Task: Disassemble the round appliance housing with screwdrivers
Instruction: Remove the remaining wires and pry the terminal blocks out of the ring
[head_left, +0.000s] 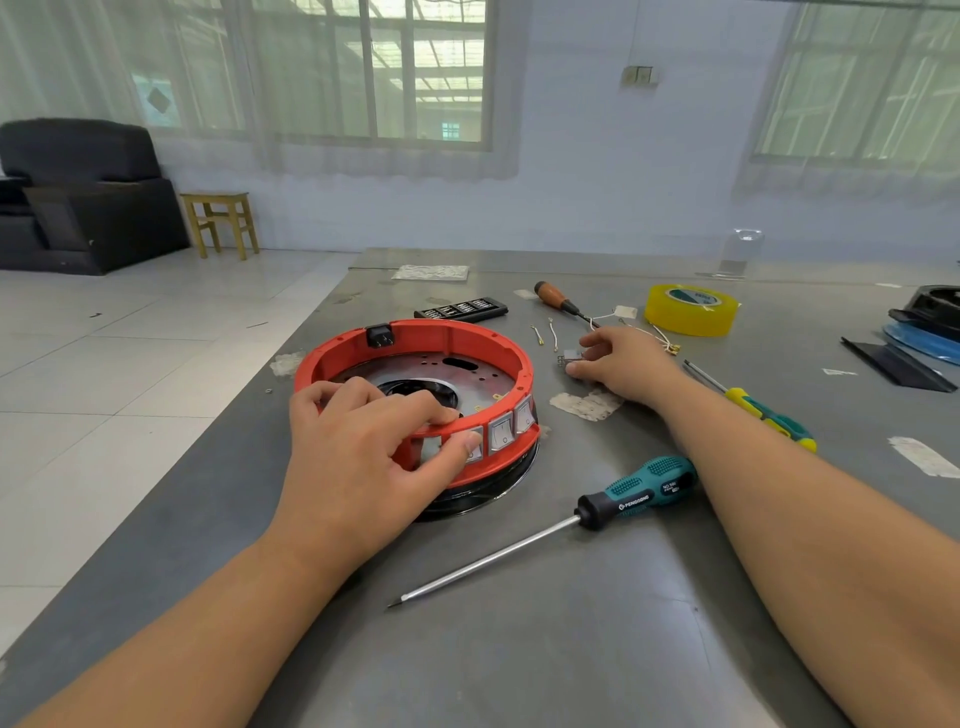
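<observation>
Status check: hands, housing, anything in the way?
Left hand grips red housing at its near rim. Right hand pinches small part on table. All screwdrivers down; teal one nearest. Nothing blocking.

Grey table (597, 649) carries a red round housing (415, 332) at left-centre, a teal-handled screwdriver (639, 493) just in front of it, a yellow-green screwdriver (769, 415) to the right, and a wooden-handled screwdriver (553, 296) further back. Behind sit a yellow tape roll (691, 309), a black bit case (460, 310), loose wires (543, 338) and a small switch part (569, 358). Tape scraps (584, 405) stick to the surface; black and blue parts (924, 332) lie at the right edge.
</observation>
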